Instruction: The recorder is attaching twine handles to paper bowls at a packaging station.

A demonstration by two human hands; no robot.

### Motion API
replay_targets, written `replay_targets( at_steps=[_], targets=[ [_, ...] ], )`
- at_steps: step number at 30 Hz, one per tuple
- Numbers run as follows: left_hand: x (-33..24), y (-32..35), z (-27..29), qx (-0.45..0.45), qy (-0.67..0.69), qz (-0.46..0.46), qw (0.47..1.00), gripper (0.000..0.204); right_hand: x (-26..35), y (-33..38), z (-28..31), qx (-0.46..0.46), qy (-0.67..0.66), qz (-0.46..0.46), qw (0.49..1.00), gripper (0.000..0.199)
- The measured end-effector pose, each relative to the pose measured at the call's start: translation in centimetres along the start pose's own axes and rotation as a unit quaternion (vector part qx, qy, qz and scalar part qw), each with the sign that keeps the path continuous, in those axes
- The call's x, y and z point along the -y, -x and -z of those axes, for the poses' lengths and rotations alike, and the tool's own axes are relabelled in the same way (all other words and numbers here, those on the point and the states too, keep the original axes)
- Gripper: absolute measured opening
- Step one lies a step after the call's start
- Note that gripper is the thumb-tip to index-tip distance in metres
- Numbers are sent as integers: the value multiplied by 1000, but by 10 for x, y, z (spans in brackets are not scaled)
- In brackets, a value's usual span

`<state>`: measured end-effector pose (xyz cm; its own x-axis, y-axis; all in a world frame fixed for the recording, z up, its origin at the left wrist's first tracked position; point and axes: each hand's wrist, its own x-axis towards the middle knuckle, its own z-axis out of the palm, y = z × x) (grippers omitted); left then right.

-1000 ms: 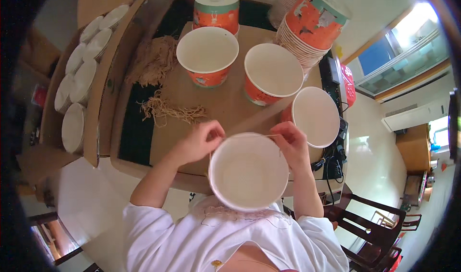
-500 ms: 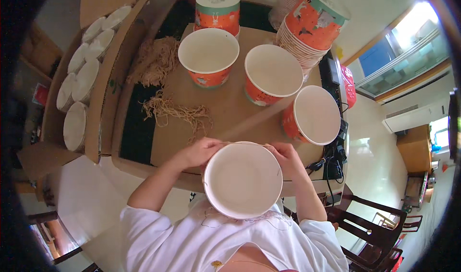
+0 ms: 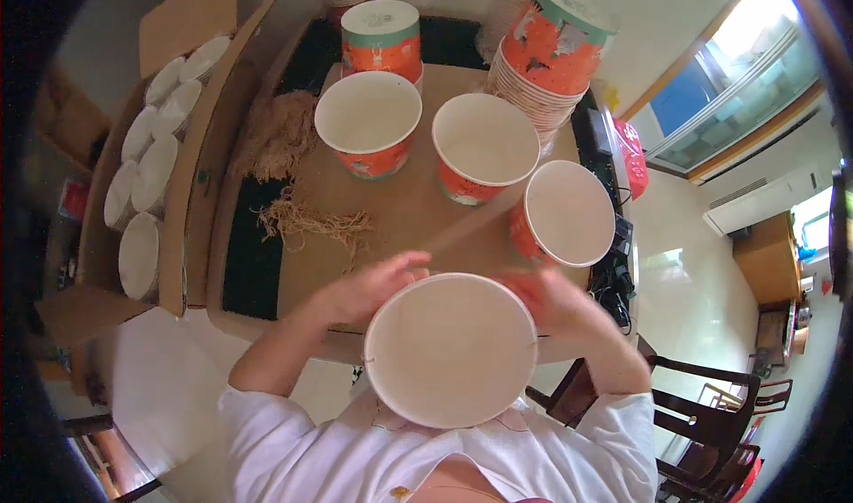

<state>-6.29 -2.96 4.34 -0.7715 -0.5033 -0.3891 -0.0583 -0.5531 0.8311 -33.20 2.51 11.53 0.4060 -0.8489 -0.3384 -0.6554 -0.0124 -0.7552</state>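
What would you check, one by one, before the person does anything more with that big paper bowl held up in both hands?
1. Both hands on the bowl: left hand and right hand sit at opposite sides of the held bowl. Ok.
2. Grip firmness: the hands are blurred. Cannot tell.
3. Bowl inside is clean and empty: plain white, nothing in it. Ok.
4. Free spot on the table: bare brown surface lies just ahead of the hands. Ok.
5. Other bowls upright: the three open bowls stand with mouths up. Ok.
6. Loose straw-like strands lie clear of the bowls. Ok.
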Motion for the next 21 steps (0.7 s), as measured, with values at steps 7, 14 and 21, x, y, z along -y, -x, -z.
replay_targets(
  at_steps=[7,14,21],
  targets=[
    [-190,-37,-23,-253,-429,-458,736,59,82,-14,144,-354,118,80,924,34],
    [-322,-110,-62,-301,-556,-654,415,62,50,-84,301,-555,169,387,716,41],
    [-307,-221,-31,-280,-600,-637,394,63,-48,-137,287,-628,163,250,719,50]
  ],
)
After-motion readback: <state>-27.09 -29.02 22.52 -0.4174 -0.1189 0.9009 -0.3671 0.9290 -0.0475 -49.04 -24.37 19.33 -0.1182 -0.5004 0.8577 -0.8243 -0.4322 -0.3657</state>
